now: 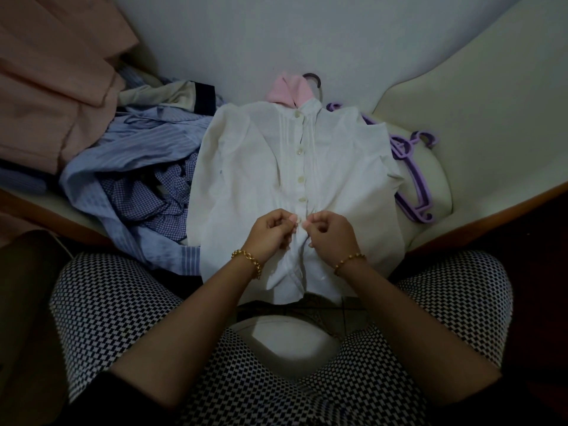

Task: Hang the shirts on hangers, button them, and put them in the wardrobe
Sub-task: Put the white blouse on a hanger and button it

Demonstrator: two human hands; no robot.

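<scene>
checked trousers [129,318] below forearms | white shirt [246,167] spread flat ahead of and under hands | placket pinched by left hand [272,230] and right hand [329,233] | cloth judged light, limp; best gripped at placket edges beside button

1 white shirt [246,167], 1 pink shirt [289,90], approx 3 blue shirts [129,158] piled, exact no. unclear. Min 2 purple hangers [412,186]. Left hand [270,232], right hand [330,233]; 2 gold bracelets [247,259], 1 per wrist.

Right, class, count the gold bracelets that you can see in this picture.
2. The left-wrist bracelet and the right-wrist bracelet, both lying over the lower part of the white shirt. No others show.
</scene>
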